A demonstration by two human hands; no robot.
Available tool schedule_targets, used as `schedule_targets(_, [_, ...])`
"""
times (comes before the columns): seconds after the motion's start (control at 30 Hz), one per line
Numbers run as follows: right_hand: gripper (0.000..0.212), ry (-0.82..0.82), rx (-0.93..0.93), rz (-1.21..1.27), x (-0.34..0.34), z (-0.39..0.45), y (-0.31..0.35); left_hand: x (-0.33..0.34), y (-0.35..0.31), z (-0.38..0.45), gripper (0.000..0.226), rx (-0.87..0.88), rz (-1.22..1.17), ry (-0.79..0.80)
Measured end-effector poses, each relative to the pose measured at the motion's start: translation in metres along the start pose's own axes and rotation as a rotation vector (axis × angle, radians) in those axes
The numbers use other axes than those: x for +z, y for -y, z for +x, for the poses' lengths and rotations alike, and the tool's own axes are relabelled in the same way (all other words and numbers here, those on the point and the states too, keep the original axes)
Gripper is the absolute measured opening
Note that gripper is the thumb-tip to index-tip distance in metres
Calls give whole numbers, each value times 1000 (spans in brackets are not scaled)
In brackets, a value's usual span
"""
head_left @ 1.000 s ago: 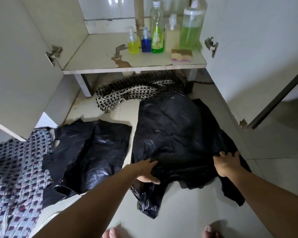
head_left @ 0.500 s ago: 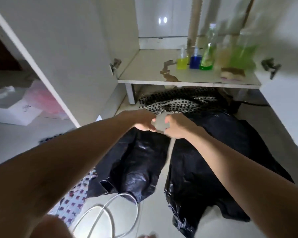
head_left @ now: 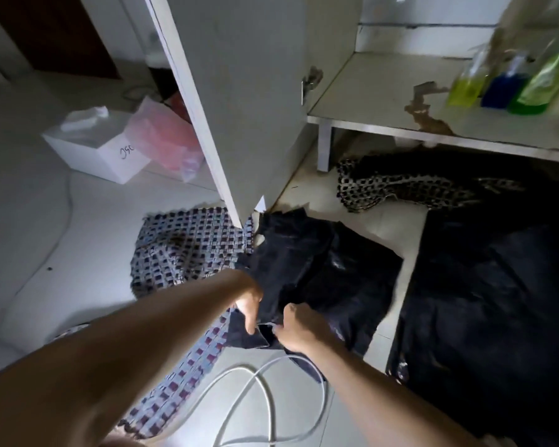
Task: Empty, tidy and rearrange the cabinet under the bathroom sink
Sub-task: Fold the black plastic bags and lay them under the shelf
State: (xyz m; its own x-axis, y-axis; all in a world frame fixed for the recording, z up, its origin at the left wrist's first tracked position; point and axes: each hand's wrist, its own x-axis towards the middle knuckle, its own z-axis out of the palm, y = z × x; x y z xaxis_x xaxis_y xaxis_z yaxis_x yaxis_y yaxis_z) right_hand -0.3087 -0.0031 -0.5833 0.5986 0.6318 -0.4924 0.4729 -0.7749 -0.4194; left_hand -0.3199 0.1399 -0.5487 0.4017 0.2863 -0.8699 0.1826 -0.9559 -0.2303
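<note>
Two black plastic bags lie flat on the floor before the open cabinet. My left hand and my right hand both pinch the near edge of the smaller black bag. The larger black bag is spread to its right, untouched. The cabinet shelf holds blurred bottles of yellow, blue and green liquid at the far right.
The open cabinet door stands just left of the bags. A checked purple cloth lies under my left arm, a black-and-white cloth under the shelf. White cable loops near me. A white box and pink bag sit far left.
Both hands left the larger bag, met in the air, then dropped onto the smaller bag's near edge. The view swung left, so the shelf now sits at the right.
</note>
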Motion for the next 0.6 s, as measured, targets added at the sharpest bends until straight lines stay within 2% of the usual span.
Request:
schedule_targets(0.1, [24, -114, -17, 47, -12, 8, 3, -5, -3, -2, 84, 24, -73, -59])
schedule_targets(0.17, [19, -169, -51, 81, -34, 10, 6, -14, -4, -10, 79, 53, -169, -102])
schedule_targets(0.23, [21, -230, -97, 110, -62, 10, 7, -24, 2, -23, 66, 68, -291, -196])
schedule_targets(0.33, [43, -330, -152, 98, -102, 7, 1, -45, 14, -50, 30, 33, -341, -434])
schedule_targets(0.47, [49, -338, -278, -13, -146, -13, -8, -68, 17, -94, 30, -94, -178, -766])
schedule_targets(0.53, [56, -315, -383, -38, -160, -30, -9, -74, 12, -111, 30, -165, -39, -849])
schedule_targets(0.6, [59, -331, -460, -27, -166, -44, -13, -76, 5, -122, 31, -198, 109, -863])
